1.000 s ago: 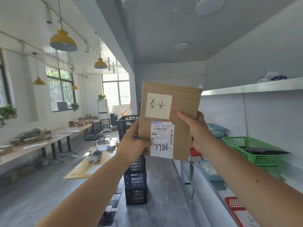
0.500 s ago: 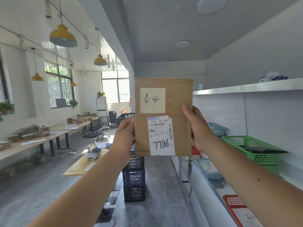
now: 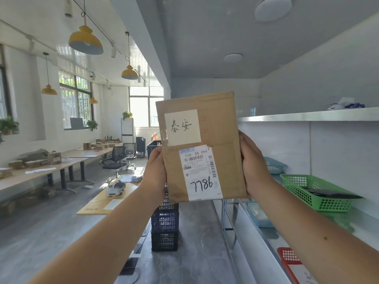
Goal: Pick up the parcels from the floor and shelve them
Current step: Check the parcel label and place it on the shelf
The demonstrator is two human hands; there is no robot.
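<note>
A flat brown cardboard parcel (image 3: 223, 128) is held upright at arm's length in the middle of the view. It carries a pale note with handwriting and a white shipping label marked 7786. My left hand (image 3: 154, 171) grips its left edge and my right hand (image 3: 253, 162) grips its right edge. The parcel leans slightly to the left. The metal shelf unit (image 3: 307, 116) runs along the wall on the right.
On the shelf stand a green basket (image 3: 297, 189), blue baskets (image 3: 273, 165) and a red basket (image 3: 287, 256). Stacked dark crates (image 3: 165, 228) stand on the floor ahead. A low wooden table (image 3: 98, 203) and long desks (image 3: 41, 171) fill the left.
The parcel has swung from leaning right to leaning slightly left and moved a little right. Both hands kept their grip on its edges.
</note>
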